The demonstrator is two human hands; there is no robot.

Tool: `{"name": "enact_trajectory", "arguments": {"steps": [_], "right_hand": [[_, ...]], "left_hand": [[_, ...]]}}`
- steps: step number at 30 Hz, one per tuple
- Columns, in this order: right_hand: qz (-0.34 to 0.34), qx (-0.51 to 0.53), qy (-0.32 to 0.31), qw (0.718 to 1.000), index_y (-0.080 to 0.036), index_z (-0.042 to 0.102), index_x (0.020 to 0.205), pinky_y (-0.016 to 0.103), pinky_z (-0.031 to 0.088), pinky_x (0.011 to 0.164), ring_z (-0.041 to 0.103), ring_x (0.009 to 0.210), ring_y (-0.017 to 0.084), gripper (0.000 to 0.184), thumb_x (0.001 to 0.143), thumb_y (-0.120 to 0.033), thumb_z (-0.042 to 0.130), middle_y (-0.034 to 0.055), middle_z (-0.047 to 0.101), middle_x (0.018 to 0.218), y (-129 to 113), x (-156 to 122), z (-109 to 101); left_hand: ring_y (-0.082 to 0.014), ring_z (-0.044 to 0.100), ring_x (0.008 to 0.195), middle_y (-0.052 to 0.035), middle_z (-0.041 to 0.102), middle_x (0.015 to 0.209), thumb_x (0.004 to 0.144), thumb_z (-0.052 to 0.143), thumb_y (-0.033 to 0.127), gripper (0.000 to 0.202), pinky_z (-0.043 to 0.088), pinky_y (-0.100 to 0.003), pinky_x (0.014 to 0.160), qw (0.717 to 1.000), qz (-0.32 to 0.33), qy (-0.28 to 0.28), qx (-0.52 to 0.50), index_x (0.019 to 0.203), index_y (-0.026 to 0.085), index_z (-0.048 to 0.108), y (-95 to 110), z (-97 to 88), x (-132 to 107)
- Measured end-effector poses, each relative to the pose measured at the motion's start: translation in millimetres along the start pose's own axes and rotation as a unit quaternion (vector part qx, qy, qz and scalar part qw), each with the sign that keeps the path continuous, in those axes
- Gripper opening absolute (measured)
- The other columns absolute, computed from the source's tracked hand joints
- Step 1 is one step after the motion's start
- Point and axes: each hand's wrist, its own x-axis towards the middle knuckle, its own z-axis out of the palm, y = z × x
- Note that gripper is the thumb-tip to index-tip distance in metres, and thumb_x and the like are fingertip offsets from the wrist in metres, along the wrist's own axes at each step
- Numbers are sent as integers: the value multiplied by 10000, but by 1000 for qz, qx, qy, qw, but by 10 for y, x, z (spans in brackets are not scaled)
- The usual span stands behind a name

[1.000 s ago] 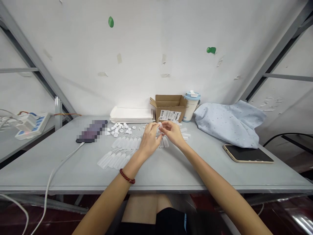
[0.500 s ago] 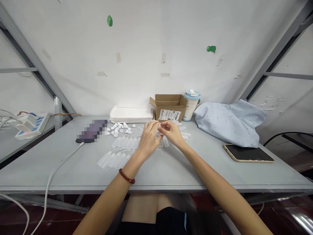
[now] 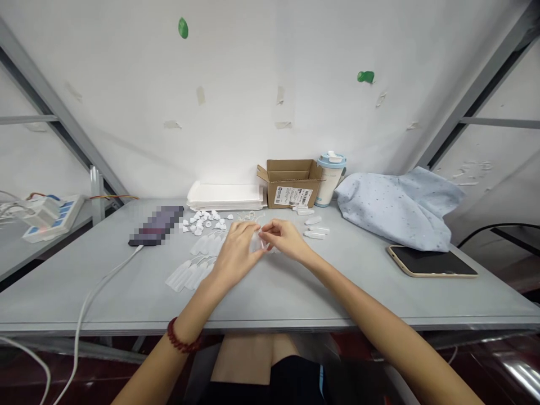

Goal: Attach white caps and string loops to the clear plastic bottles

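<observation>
Tubes, translucent and corded, lie in two rows and look finished; loose white caps, cord loops and bare tubes seem left to do. Left hand and right hand narrowly pinch one partly hidden translucent piece above the grey table.

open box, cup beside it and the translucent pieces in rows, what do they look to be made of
Open box: cardboard, matte brown, thin folded flaps.
Cup: pale and smooth, perhaps plastic or coated metal; its blue lid looks like plastic.
Translucent pieces: probably plastic, cloudy with faint shine.
</observation>
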Motion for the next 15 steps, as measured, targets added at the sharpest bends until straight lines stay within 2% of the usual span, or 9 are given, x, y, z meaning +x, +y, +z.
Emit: {"name": "enact_trajectory", "arguments": {"steps": [4, 8, 15], "right_hand": [[29, -4, -94, 995, -133, 575, 751, 223, 487, 508, 603, 553, 114, 37, 756, -159, 550, -2, 603, 599, -22, -88, 137], [50, -4, -159, 986, -130, 583, 762, 215, 457, 487, 615, 559, 125, 44, 751, -153, 546, 3, 612, 612, -45, -166, 239], [45, -36, -235, 970, -115, 627, 811, 219, 434, 567, 554, 530, 80, 104, 763, -196, 583, 10, 640, 704, -28, -253, 339]], "left_hand": [[-267, 498, 1080, -73, 616, 1115, 734, 641, 295, 377, 437, -436, 900, 996, -23, -83, -14, 1090, 187, 575, -97, -257, -205], [-260, 482, 1107, -53, 607, 1131, 731, 644, 317, 396, 446, -411, 897, 987, -26, -158, -29, 1105, 213, 567, -161, -483, -362], [-242, 482, 1120, -32, 598, 1128, 725, 638, 295, 430, 448, -373, 921, 970, -39, -235, -45, 1142, 240, 549, -208, -670, -553]]}}
